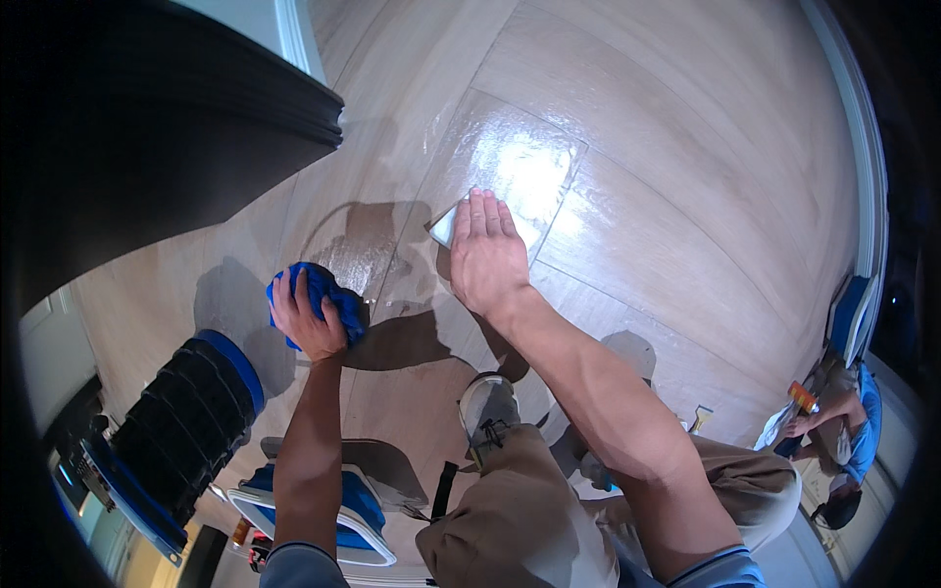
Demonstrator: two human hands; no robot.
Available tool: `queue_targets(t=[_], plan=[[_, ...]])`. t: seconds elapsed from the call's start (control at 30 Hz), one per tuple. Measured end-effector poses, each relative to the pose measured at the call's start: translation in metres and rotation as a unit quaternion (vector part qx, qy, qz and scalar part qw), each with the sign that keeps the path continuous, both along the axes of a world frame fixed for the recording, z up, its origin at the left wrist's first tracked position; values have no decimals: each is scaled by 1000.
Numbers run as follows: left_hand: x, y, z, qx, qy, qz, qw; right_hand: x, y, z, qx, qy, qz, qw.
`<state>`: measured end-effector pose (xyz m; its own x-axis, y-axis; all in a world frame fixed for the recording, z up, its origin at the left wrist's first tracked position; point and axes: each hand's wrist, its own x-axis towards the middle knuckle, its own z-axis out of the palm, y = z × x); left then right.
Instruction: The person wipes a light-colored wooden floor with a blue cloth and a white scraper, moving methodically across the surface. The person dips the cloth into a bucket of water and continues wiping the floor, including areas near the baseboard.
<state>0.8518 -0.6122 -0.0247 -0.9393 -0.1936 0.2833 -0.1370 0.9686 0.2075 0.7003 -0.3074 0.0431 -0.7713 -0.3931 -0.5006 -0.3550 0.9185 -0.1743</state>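
Observation:
My right hand point(489, 257) lies flat over a white pad point(443, 228), pressing it to the wood-look plank floor point(662, 213). Corners of the pad stick out on both sides of the fingers. Beyond the fingertips, a wet-looking glossy patch point(514, 158) reflects the light. To the left, my left hand point(309, 316) has its fingers spread over a bunched blue cloth point(327, 290), which rests on the floor. My shoe point(489, 411) stands on the floor between my arms.
A dark furniture panel point(184, 140) juts in at upper left. A black ribbed cylinder with blue rims point(184, 397) is left of my left forearm. Below lies a blue-and-white bag point(360, 507). At right, another person point(845, 426) holds an orange-labelled container point(803, 397) near a scraper-like tool point(700, 417).

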Motion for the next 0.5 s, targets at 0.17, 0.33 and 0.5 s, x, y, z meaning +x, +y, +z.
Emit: queue_targets(t=[0.17,0.33,0.5], plan=[[-3,4,-1,5,-6,3,1000,-41,0,5,12,7,-55,998],[-3,0,-3,7,-7,7,1000,-26,-3,-6,-31,22,-62,997],[0,4,-3,3,-8,8,1000,-28,-17,-3,11,38,-59,998]])
